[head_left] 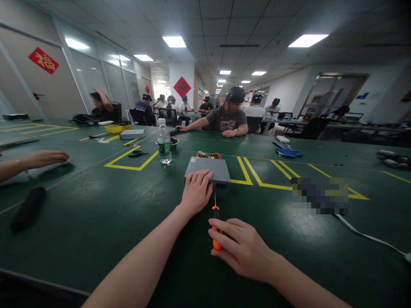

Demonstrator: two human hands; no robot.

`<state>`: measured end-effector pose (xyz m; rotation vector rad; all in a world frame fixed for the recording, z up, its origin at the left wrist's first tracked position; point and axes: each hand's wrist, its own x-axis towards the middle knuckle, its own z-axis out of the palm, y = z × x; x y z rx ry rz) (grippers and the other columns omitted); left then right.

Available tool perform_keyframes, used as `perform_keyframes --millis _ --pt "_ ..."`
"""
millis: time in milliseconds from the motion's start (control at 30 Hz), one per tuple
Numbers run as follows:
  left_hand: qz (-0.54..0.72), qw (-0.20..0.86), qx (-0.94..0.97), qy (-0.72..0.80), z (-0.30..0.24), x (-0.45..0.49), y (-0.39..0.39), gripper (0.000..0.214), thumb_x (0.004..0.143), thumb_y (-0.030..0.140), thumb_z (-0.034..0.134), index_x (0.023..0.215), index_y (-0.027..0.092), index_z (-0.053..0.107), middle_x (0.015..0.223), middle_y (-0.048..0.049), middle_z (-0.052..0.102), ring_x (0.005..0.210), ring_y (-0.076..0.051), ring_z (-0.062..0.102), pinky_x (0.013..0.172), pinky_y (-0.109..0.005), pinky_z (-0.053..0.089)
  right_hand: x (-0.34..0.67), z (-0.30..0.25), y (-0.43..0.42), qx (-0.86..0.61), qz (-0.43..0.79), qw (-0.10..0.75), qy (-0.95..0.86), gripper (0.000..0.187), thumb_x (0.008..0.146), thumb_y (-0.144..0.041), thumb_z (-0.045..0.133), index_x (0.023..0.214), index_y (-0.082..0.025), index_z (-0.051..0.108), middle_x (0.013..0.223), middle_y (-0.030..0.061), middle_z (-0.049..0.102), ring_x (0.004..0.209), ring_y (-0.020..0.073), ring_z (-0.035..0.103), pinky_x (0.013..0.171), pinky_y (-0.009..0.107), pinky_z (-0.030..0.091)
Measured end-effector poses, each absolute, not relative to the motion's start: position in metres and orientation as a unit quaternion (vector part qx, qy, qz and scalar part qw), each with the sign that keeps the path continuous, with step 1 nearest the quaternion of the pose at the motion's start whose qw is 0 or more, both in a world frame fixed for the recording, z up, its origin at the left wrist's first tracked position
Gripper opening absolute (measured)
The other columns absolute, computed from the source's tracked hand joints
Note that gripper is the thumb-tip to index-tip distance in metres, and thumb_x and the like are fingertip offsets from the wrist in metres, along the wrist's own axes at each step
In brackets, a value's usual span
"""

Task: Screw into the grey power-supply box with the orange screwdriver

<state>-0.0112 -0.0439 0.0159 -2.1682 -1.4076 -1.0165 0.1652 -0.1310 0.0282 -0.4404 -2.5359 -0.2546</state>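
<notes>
While grey flat box (208,170) lies mid-table, left hand (196,191) rests palm-down on its near corner, not closed round it. Right hand (242,249) grips orange screwdriver (216,211), shaft tip at box's near edge. Water bottle (164,144) stands behind-left on green table (96,205); co-worker (229,119) sits opposite.

screwdriver (216,229) – orange handle | box (208,170) – grey | table (96,205) – green
</notes>
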Motion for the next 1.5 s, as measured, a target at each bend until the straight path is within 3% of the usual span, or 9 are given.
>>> perform_keyframes --millis 133,367,500,633,833,1100,1267,1500 --pt "-0.362 0.188 -0.766 -0.498 0.016 -0.011 -0.045 0.033 0.089 0.026 0.044 0.121 0.021 0.048 0.126 -0.0057 0.054 0.119 -0.021 0.044 0.102 -0.039 0.03 0.166 0.024 -0.129 -0.179 -0.058 0.281 -0.941 0.024 0.09 -0.036 0.05 0.1 -0.014 0.053 0.111 0.0141 0.062 0.088 0.0193 0.062 0.075 0.033 0.05" --pt "-0.365 0.19 -0.765 -0.496 0.017 -0.011 -0.045 0.033 0.089 0.026 0.044 0.121 0.022 0.048 0.125 -0.0062 0.054 0.119 -0.021 0.044 0.101 -0.039 0.031 0.165 0.031 -0.134 -0.189 -0.068 0.222 -0.954 0.033 0.09 -0.027 0.048 0.121 -0.014 0.048 0.118 0.0162 0.057 0.1 0.0224 0.059 0.08 0.036 0.049" --pt "-0.366 0.19 -0.764 -0.496 0.017 -0.011 -0.044 0.034 0.089 0.026 0.044 0.122 0.022 0.048 0.125 -0.0065 0.055 0.119 -0.021 0.044 0.1 -0.04 0.031 0.165 0.024 -0.131 -0.172 -0.064 0.259 -0.948 0.023 0.092 -0.033 0.047 0.105 -0.014 0.053 0.112 0.0151 0.061 0.09 0.0202 0.062 0.076 0.034 0.05" --pt "-0.366 0.188 -0.765 -0.496 0.017 -0.011 -0.045 0.034 0.089 0.026 0.044 0.121 0.022 0.048 0.125 -0.0064 0.054 0.119 -0.021 0.044 0.101 -0.039 0.031 0.165 0.024 -0.131 -0.201 -0.029 0.269 -0.942 0.023 0.09 -0.037 0.05 0.097 -0.015 0.052 0.11 0.0146 0.062 0.093 0.0205 0.061 0.077 0.033 0.05" --pt "-0.367 0.184 -0.765 -0.497 0.016 -0.011 -0.044 0.034 0.088 0.025 0.045 0.121 0.022 0.048 0.125 -0.0064 0.054 0.119 -0.022 0.044 0.101 -0.041 0.031 0.165 0.032 -0.136 -0.211 -0.048 0.192 -0.957 0.037 0.087 -0.027 0.05 0.122 -0.015 0.047 0.119 0.0163 0.054 0.103 0.0236 0.057 0.081 0.036 0.049" --pt "-0.371 0.177 -0.766 -0.494 0.018 -0.01 -0.045 0.034 0.088 0.025 0.045 0.122 0.022 0.048 0.125 -0.0066 0.054 0.119 -0.022 0.044 0.101 -0.041 0.031 0.165 0.023 -0.13 -0.212 -0.034 0.212 -0.953 0.023 0.087 -0.034 0.055 0.1 -0.016 0.054 0.116 0.0135 0.059 0.094 0.0205 0.06 0.079 0.033 0.049" --pt "-0.37 0.178 -0.766 -0.494 0.017 -0.011 -0.045 0.034 0.088 0.026 0.044 0.122 0.022 0.047 0.126 -0.0063 0.054 0.119 -0.022 0.044 0.101 -0.04 0.03 0.166 0.032 -0.133 -0.216 -0.033 0.188 -0.958 0.04 0.087 -0.032 0.053 0.124 -0.016 0.046 0.121 0.0153 0.054 0.102 0.0239 0.058 0.081 0.037 0.049" --pt "-0.366 0.179 -0.767 -0.496 0.017 -0.011 -0.045 0.034 0.088 0.027 0.044 0.121 0.021 0.047 0.126 -0.0063 0.054 0.119 -0.021 0.043 0.101 -0.04 0.029 0.167 0.023 -0.129 -0.191 -0.039 0.293 -0.936 0.026 0.09 -0.037 0.049 0.103 -0.015 0.051 0.111 0.0152 0.061 0.093 0.0214 0.062 0.076 0.035 0.051"
